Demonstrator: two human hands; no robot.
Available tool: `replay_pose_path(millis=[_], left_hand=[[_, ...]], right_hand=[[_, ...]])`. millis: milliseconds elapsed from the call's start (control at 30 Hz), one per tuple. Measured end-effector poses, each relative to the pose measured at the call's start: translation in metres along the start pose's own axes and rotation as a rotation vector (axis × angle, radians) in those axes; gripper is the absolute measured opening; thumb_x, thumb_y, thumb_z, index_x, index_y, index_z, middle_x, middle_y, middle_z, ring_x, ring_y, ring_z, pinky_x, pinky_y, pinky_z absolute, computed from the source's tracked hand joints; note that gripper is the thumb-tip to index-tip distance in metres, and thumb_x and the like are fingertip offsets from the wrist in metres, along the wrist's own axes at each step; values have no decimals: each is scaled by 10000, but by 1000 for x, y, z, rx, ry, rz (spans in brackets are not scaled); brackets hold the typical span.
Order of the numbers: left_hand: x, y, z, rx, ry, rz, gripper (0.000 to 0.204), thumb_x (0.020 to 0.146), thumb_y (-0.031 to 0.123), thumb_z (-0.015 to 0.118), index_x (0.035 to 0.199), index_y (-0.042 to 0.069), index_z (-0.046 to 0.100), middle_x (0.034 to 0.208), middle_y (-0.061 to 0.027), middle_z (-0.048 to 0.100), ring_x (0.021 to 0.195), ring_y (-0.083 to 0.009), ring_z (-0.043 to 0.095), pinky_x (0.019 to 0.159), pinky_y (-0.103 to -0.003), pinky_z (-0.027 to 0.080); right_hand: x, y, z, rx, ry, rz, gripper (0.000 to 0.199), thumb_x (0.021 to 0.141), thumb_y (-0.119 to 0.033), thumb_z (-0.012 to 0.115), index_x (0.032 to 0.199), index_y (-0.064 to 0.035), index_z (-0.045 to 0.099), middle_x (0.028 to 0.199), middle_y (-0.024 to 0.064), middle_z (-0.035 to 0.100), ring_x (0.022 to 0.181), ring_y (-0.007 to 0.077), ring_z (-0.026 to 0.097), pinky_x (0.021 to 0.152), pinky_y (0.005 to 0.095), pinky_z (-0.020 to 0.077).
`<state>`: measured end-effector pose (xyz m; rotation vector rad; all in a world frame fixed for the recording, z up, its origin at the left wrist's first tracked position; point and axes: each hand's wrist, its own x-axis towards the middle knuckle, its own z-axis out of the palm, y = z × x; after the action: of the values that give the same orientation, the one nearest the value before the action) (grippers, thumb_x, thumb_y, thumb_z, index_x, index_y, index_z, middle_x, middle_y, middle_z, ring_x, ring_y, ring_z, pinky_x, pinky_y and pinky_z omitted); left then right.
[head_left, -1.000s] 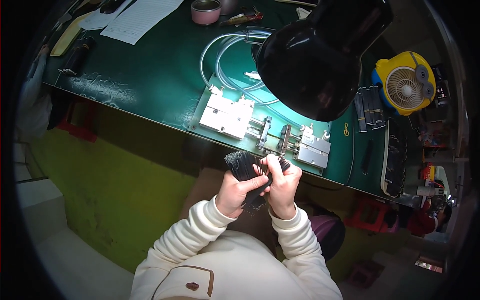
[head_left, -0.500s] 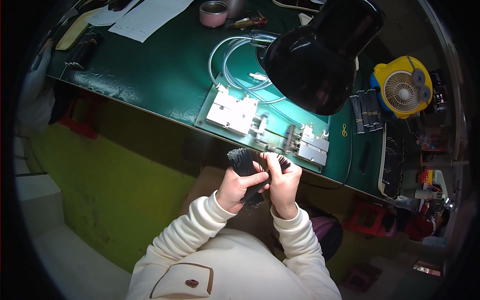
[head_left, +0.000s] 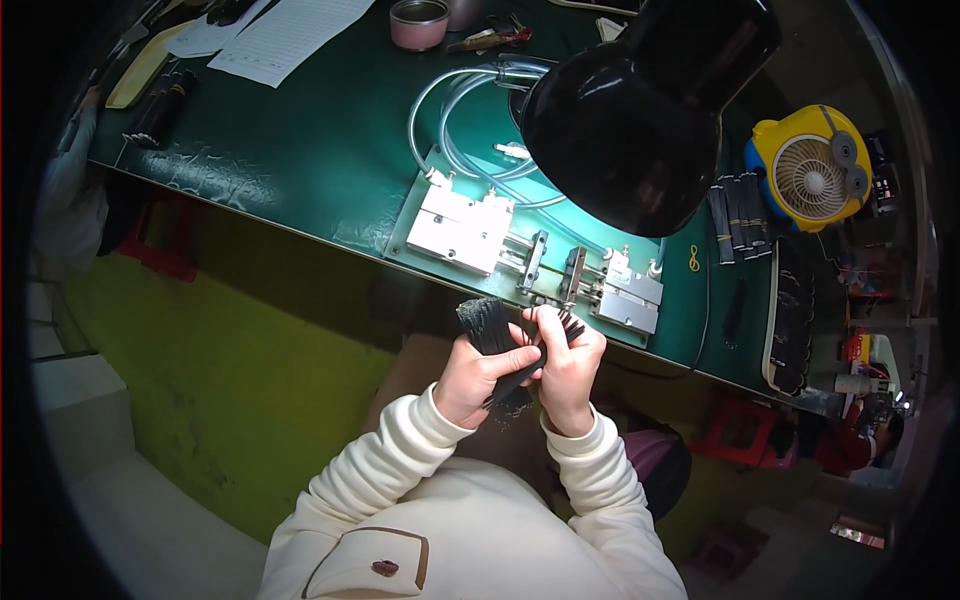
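Note:
My left hand (head_left: 469, 379) is closed around a thick bundle of thin black wires (head_left: 486, 328), cut ends fanning out at top and bottom. Right beside it, my right hand (head_left: 567, 362) pinches a smaller group of black wires (head_left: 573, 324) whose ends poke out past the fingers. Both hands meet just off the table's front edge. Directly beyond them stands a small metal fixture with two blocks: a left block (head_left: 461, 229) and a right block (head_left: 629, 295). Between these blocks, dark upright jaws (head_left: 573, 275) face each other across a narrow gap.
A black lamp head (head_left: 620, 130) hangs low over the fixture. Clear hoses (head_left: 446, 120) coil behind it. On the green table (head_left: 300, 150) are a pink cup (head_left: 418, 26), paper sheets (head_left: 290, 38), a yellow fan (head_left: 812, 168), tied black bundles (head_left: 738, 217) and a tray (head_left: 772, 325) of black pieces.
The fixture's jaws, blurred before, are now sharp and closer together. My hands keep nearly the same grip and place. The view has shifted slightly.

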<state>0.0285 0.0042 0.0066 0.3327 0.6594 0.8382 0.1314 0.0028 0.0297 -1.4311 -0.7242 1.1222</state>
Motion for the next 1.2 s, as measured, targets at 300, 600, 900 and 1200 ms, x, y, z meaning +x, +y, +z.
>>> replay_pose_path(millis=[300,600,900,1200], left_hand=[[2,-1,-3,-108,-28,-62,72,757,38,609,779,38,540,696,-47,565,589,-120,554,538,-226,446],[-2,-2,-5,-19,-33,-28,81,764,48,596,794,40,522,697,-54,562,603,-127,552,548,-236,454],[0,-3,-2,-28,22,-15,99,746,43,626,791,40,538,703,-48,566,612,-129,561,550,-236,449],[4,-2,-7,-31,-55,-2,96,734,26,632,766,34,542,681,-45,558,602,-130,556,557,-237,447]], right_hand=[[-1,5,-4,52,-40,38,209,820,-136,560,708,39,589,548,34,558,354,46,433,300,180,335],[-6,-7,1,-25,-47,-10,195,829,-146,549,789,34,613,601,62,597,382,49,459,312,182,359],[-1,-4,1,-16,-24,13,201,831,-146,540,798,36,618,611,66,606,396,50,475,310,181,355],[1,1,0,-17,-5,-47,204,827,-136,548,741,37,614,573,51,588,387,44,461,305,180,328]])
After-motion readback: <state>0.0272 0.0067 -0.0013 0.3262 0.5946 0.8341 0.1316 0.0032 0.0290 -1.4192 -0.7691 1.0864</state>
